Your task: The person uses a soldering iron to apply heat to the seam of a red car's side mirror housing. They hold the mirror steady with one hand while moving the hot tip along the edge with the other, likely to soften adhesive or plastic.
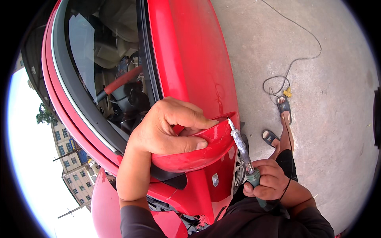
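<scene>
Your left hand (166,127) grips the red mirror housing (190,156), thumb flat on its outer shell and forefinger bent over toward the rim. Your right hand (266,180) is closed around the green handle (253,177) of a soldering iron (241,146), whose silvery, rough-wrapped shaft slants up to a bare pointed tip beside the housing's outer end (whether the tip actually touches the rim, you cannot tell from here).

The mirror housing sits at the front upper corner of the red car door (190,51), above its dark mounting base (170,180). Along the door's top edge runs the side window (115,51); through the glass you can see pale seats and a red-and-black bar (123,79). Ahead of the door's front edge come the red fender (204,182), with a small oval badge (215,179), and part of a spoked wheel (239,170). A pale red panel (103,206) stands farther forward.

Past the door's lower edge, your feet stand in dark sandals (270,137) on the concrete floor (337,99). A yellow connector (287,92) lies near one foot, and a dark cable (295,59) curls away from there. Windowed buildings (71,158) rise beyond the car's far side.
</scene>
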Motion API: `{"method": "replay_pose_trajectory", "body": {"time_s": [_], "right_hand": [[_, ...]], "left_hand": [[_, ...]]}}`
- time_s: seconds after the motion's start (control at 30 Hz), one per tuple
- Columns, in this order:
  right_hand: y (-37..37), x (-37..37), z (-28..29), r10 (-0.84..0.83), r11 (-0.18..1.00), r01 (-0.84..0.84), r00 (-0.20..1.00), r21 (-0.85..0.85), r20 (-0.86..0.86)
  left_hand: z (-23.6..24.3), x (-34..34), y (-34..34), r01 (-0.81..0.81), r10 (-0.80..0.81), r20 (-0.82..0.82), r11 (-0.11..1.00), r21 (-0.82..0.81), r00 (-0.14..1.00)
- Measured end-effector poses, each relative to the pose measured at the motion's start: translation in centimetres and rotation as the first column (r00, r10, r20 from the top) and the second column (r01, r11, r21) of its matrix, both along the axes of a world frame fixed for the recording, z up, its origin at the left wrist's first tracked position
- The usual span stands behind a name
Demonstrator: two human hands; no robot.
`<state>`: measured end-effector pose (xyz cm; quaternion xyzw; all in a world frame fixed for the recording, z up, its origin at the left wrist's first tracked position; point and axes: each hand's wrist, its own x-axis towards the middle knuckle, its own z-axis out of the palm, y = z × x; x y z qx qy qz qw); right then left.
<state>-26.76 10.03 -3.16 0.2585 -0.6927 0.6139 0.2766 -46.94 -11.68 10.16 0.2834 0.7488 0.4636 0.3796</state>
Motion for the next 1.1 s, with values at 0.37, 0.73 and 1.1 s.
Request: {"method": "replay_pose_trajectory", "body": {"time_s": [0.37, 0.73, 1.1], "right_hand": [[-0.07, 0.36, -0.73, -0.032, 0.999, 0.032, 0.999, -0.015, -0.019], [0.13, 0.2, -0.8, -0.001, 1.0, 0.0, 0.999, -0.015, -0.033], [0.36, -0.06, -0.74, 0.023, 1.0, -0.023, 0.999, -0.016, -0.022]], "left_hand": [[-0.11, 0.03, 0.02, -0.006, 0.006, 0.001, 1.0, 0.009, 1.0], [-0.03, 0.05, 0.08, -0.02, 0.02, 0.006, 1.0, 0.0, 1.0], [-0.05, -0.04, 0.0, -0.013, 0.014, 0.025, 1.0, -0.005, 1.0]]}}
